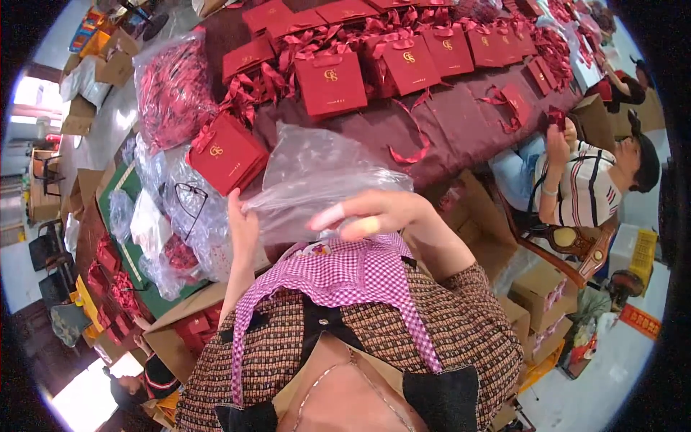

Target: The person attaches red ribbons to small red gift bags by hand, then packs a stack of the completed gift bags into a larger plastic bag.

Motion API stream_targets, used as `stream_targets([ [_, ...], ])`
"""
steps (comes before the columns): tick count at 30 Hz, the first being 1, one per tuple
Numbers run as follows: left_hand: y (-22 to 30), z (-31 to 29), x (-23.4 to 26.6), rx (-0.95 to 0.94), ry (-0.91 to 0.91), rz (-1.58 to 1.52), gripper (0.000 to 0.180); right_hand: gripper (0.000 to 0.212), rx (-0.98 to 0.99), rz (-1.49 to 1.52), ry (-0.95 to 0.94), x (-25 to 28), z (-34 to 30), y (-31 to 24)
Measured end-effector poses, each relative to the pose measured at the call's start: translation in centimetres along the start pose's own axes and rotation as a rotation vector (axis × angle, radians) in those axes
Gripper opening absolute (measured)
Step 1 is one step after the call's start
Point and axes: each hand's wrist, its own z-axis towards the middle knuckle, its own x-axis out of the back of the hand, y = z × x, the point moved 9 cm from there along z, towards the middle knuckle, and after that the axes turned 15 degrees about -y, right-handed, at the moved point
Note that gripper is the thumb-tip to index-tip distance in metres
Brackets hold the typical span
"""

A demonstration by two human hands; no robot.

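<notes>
A clear plastic bag [317, 169] spreads out in front of me, its far end lying over the edge of the dark red table cover. My left hand [243, 225] pinches the bag's left edge between thumb and fingers. Over the bag's near right part is my right hand [385, 214], its fingers stretched out to the left and apart. Two of those fingers wear coverings, one whitish and one yellowish. Whether the right fingertips touch the plastic I cannot tell. Just beyond my left hand lies a stack of red gift bags [229, 155] with ribbon.
Rows of red gift bags [331, 83] with ribbon handles line the dark red table [461, 119]. A large clear sack of red material [176, 90] stands at the left. Eyeglasses [191, 201] rest on crumpled plastic. A co-worker [579, 180] sits at the right, beside an open cardboard box [479, 219].
</notes>
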Motion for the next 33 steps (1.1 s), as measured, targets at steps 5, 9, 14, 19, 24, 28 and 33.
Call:
stream_targets([
  [5,-2.9,0.2,-0.4,-0.009,-0.116,0.066,0.057,0.024,-0.093,-0.090,0.649,8.5,-6.1,1.3],
  [9,0.3,-0.6,-0.9,0.084,-0.184,0.021,0.063,0.027,-0.126,-0.393,1.156,18.4,-13.0,5.1],
  [14,3.4,-2.4,0.4,0.098,-0.157,-0.189,0.070,0.041,-0.414,-1.189,1.063,26.5,-13.5,5.1],
  [19,7.6,-3.3,1.4,0.056,-0.023,-0.180,0.060,0.043,-0.524,-1.399,0.863,31.3,-10.4,6.5],
  [24,11.5,-3.4,-1.0,0.046,0.005,-0.163,0.054,0.019,-0.690,-1.459,0.606,35.4,-8.4,9.5],
  [28,14.5,-1.3,-4.8,0.032,-0.088,-0.207,0.044,0.011,-0.598,-1.256,0.713,37.6,-9.1,8.9],
  [33,20.6,4.0,-15.3,-0.160,-0.466,-0.071,0.036,0.019,-0.648,-1.174,0.758,40.1,-10.7,9.4],
])
